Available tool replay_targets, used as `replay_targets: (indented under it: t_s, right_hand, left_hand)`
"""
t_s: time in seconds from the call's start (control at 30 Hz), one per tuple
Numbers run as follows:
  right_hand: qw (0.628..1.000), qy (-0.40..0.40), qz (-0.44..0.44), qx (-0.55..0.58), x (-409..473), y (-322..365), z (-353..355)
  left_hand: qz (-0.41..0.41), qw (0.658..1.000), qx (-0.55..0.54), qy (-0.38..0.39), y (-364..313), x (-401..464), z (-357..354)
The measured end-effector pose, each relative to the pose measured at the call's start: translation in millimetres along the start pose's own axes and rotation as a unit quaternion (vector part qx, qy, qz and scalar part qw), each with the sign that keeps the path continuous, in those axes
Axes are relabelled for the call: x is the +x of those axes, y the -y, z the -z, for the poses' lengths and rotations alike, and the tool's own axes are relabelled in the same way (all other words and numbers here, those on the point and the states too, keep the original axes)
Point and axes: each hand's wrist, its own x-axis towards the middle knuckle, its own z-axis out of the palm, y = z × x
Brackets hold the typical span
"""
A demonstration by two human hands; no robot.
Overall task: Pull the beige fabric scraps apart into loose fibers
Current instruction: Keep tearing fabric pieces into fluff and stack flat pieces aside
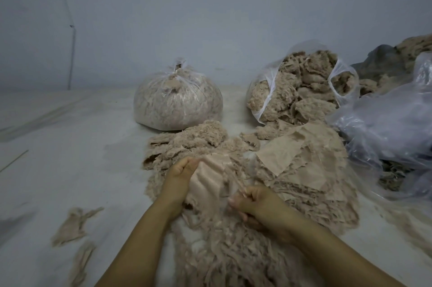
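- The left hand (181, 173) has its fingers curled tight, and they pinch the top edge of a beige fabric scrap (211, 184).
- The right hand (253, 202) has its fingers curled too, and they pinch the lower right edge of the same scrap.
- The scrap is stretched between the two hands, just above the pile of scraps (222, 240) on the floor (70, 146).
- The picture is blurry at the fingertips, so I cannot tell how many fingers touch the cloth.
- The pile runs from near the bottom edge of the floor up to the middle, under both arms.
- Flat, wider beige pieces (301, 158) lie just right of the hands.
- A fluffy heap of pulled fibers (205, 134) sits behind the hands, touching the pile.
- A tied clear bag (177, 99) full of beige fluff stands behind that heap, near the wall (210, 6).
- An open clear bag (301, 85), stuffed with beige fluff, stands to its right.
- Crumpled clear plastic (392, 118) fills the right edge of the floor.
- A few small loose scraps (72, 226) lie apart on the floor near the bottom left corner.
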Motion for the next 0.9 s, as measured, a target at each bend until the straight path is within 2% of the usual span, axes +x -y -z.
replay_targets:
  t_s: [0.07,0.13,0.17,0.2,0.27,0.33,0.37,0.47,0.53,0.6,0.67,0.73,0.8,0.87,0.9]
  right_hand:
    - [0.999,0.007,-0.016,-0.039,-1.5,1.3,3.7]
    - [0.993,-0.099,0.037,-0.059,6.0,5.0,4.3]
    - [0.983,-0.156,0.082,-0.059,10.7,8.3,4.0]
    - [0.975,-0.178,0.116,-0.060,14.5,13.7,3.5]
    - [0.982,-0.118,0.124,-0.075,20.2,20.3,1.7]
    - [0.992,-0.021,0.091,-0.085,21.0,21.4,-4.4]
    - [0.992,-0.006,0.081,-0.098,21.0,19.6,-6.4]
    - [0.990,-0.063,0.072,-0.103,20.9,17.6,-5.1]
    - [0.991,-0.095,0.048,-0.086,15.9,15.3,4.6]
    - [0.994,-0.045,0.019,-0.101,7.4,12.9,13.6]
    - [0.992,-0.002,-0.013,-0.125,0.4,13.6,12.5]
    - [0.990,-0.052,0.003,-0.129,3.8,16.2,9.0]
    - [0.992,-0.090,0.042,-0.076,9.6,20.9,3.0]
    - [0.997,-0.067,0.032,-0.014,15.0,24.6,-3.5]
    - [0.999,-0.047,0.021,-0.001,17.1,23.5,-5.7]
  left_hand:
    - [0.023,0.998,-0.038,0.039,-2.7,-0.3,3.2]
    - [0.021,0.993,-0.025,0.112,-3.1,-2.6,0.4]
    - [0.007,0.989,0.012,0.148,-3.1,-4.4,-2.0]
    - [-0.011,0.982,0.059,0.180,-2.6,-5.3,-4.0]
    - [-0.041,0.970,0.108,0.213,-0.2,-5.3,-4.2]
    - [-0.033,0.976,0.085,0.197,0.4,-4.6,-1.5]
    - [-0.030,0.981,0.074,0.178,1.3,-3.2,0.6]
    - [-0.047,0.989,0.121,0.073,2.4,5.3,7.0]
    - [-0.037,0.995,0.091,-0.010,3.5,9.7,13.0]
    - [-0.018,0.998,0.037,-0.049,3.4,12.4,20.0]
    - [-0.023,0.999,0.037,-0.001,4.8,11.5,21.2]
    - [-0.028,0.995,0.049,0.078,6.1,8.6,15.6]
    - [-0.020,0.988,0.046,0.143,5.1,5.0,10.0]
    - [-0.012,0.984,0.030,0.176,3.5,1.8,8.2]
    - [-0.010,0.986,0.011,0.168,2.1,0.7,8.1]
